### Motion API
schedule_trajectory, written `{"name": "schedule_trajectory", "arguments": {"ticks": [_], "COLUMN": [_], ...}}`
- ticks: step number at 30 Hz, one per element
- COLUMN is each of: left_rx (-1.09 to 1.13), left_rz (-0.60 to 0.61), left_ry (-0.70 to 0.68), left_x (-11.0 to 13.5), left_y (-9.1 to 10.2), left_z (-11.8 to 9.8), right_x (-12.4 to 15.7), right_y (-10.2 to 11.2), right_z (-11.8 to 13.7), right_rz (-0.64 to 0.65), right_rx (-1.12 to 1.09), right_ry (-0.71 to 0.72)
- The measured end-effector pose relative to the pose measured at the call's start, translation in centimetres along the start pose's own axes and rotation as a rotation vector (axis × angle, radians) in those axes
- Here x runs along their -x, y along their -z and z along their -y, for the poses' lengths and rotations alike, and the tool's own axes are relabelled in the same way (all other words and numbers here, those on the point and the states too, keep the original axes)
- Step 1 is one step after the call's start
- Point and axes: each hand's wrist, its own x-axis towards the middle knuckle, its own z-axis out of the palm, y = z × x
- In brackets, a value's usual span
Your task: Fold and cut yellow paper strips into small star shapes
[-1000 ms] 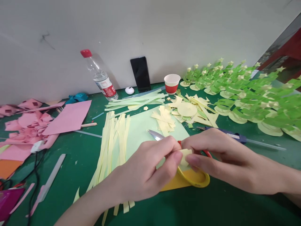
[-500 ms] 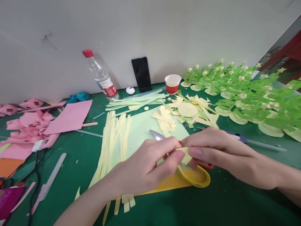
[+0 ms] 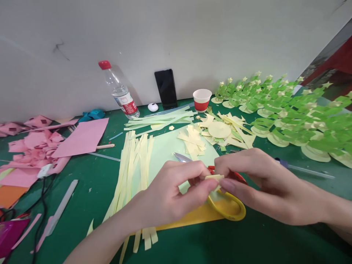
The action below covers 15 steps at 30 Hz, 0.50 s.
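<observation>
My left hand (image 3: pixel 180 189) pinches a small folded pale-yellow paper strip (image 3: pixel 214 177) between thumb and fingers. From the other side my right hand (image 3: pixel 255 187) grips the same strip, its thumb tip at the edge. Part of the paper is hidden by my fingers. Beneath both hands lie scissors (image 3: pixel 233 216) with yellow and red handles, their blade showing left of my fingers. They rest on a light green sheet (image 3: pixel 162 154) and a yellow-orange sheet (image 3: pixel 192 217). Long pale-yellow strips (image 3: pixel 134 165) lie to the left, and short strips (image 3: pixel 192 141) lie beyond the blades.
Behind stand a water bottle (image 3: pixel 121 91), a phone (image 3: pixel 165 89) against the wall and a paper cup (image 3: pixel 202 100). Paper scraps (image 3: pixel 233 128) lie before the cup. Many green paper plants with stars (image 3: pixel 297 113) fill the right. Pink paper (image 3: pixel 82 137) and a glue stick (image 3: pixel 62 207) are left.
The paper strip has turned in my fingers, its flat face now tilted up and seen narrower. My right hand's fingers have lifted and curled, showing more of the red handle.
</observation>
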Motion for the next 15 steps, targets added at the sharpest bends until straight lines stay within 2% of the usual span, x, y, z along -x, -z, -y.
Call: {"name": "schedule_trajectory", "arguments": {"ticks": [5,12,15], "left_rx": [0.067,0.063,0.098], "left_rz": [0.018,0.233,0.321], "left_ry": [-0.01,-0.022,0.03], "left_x": [-0.3,-0.8,-1.1], "left_y": [0.1,0.4,0.7], "left_z": [-0.1,0.3,0.7], "right_x": [-0.2,-0.7,-1.2], "right_y": [0.3,0.5,0.9], "right_z": [0.2,-0.3,-0.4], "right_rz": [0.021,0.177,0.253], "right_rx": [0.086,-0.012,-0.095], "right_ry": [0.024,-0.076,-0.11]}}
